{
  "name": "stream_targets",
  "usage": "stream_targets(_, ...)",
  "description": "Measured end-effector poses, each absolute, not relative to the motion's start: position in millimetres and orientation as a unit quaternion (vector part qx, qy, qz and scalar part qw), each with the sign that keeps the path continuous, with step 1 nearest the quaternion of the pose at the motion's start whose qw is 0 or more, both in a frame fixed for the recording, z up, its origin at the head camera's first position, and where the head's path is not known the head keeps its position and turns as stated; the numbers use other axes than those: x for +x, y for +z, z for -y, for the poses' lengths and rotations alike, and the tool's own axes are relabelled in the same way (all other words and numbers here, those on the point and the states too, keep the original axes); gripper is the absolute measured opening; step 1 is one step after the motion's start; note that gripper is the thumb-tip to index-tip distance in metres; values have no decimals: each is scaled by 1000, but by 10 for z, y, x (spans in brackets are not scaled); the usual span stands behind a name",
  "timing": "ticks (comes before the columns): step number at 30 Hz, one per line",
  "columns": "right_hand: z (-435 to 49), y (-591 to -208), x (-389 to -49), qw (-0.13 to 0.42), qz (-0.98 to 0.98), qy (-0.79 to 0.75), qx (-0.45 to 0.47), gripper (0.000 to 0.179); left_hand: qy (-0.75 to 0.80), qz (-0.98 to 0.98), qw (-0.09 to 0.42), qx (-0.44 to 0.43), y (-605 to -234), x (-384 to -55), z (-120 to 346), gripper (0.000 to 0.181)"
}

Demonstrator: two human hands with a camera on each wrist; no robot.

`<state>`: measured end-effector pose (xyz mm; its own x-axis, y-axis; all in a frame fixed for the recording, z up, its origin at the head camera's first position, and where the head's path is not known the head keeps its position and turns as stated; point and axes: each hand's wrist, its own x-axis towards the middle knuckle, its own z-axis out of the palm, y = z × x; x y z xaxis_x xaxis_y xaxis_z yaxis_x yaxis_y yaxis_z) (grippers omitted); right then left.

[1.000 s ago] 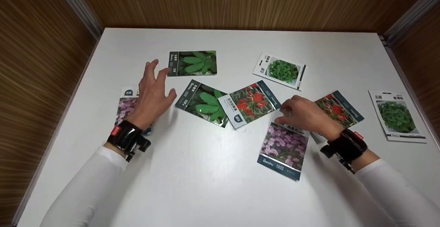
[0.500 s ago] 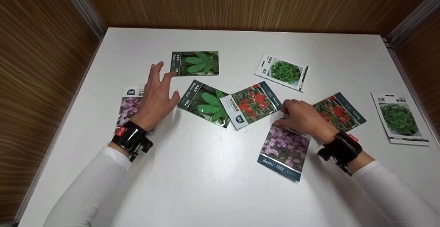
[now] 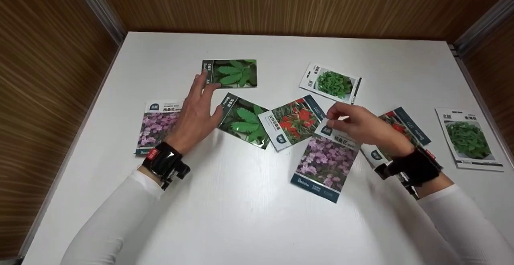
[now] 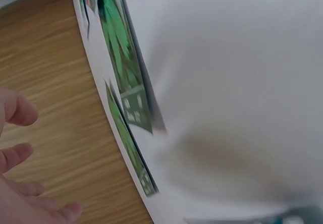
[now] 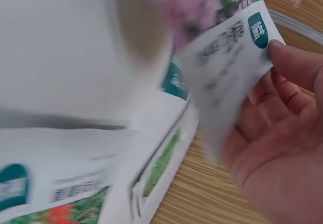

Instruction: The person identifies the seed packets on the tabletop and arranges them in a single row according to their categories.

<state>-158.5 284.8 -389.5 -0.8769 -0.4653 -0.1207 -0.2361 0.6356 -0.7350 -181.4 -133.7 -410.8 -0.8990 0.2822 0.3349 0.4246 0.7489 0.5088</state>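
Note:
My right hand [image 3: 363,126] pinches a seed packet with purple flowers [image 3: 327,162] by its top corner, thumb on the printed face. The right wrist view shows that packet [image 5: 217,52] tilted up off the table. With fingers spread and holding nothing, my left hand [image 3: 196,116] hovers over the left side. Its fingertips overlap the edge of an upper green-leaf seed packet [image 3: 237,74] in the head view; whether they touch cannot be told. A second purple-flower seed packet [image 3: 156,128] lies partly behind this hand. Another green-leaf seed packet [image 3: 247,122] lies beside its thumb.
One red-flower seed packet [image 3: 297,120] lies mid-table, meeting the lower green-leaf packet. Another red-flower packet [image 3: 409,128] is partly covered by the right hand. White-bordered leafy-green packets lie at the back [image 3: 333,84] and far right [image 3: 468,138]. Wood-grain panels [image 3: 281,4] enclose the white table [image 3: 241,217].
The right hand has raised the purple-flower packet, which shifted slightly left and away from me. My left hand has drifted right, uncovering more of the left purple-flower packet.

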Motion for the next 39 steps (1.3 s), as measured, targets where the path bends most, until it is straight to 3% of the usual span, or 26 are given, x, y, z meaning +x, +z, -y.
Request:
stream_targets(7, -2810, -3579, -1659, 117, -874, -439, -171, 23, -370, 895, 92, -231, -4028, -1692, 945, 50)
stream_targets(12, -2720, -3461, -1767, 73, -878, -443, -165, 19, -428, 871, 24, -238, -3991, -1595, 664, 48)
stream_targets(19, -2558, -3408, -1885, 66, -875, -451, -165, 20, -485, 843, -62, -226, -3993, -1498, 372, 53)
stream_targets(32, -2391, -3413, -1906, 76, -869, -460, -166, 19, -536, 815, -128, -181, -4094, -1481, 190, 46)
stream_targets(39, -2342, -3428, -1898, 75, -873, -452, -170, 20, -541, 816, -128, -160, -4125, -1464, 172, 42)
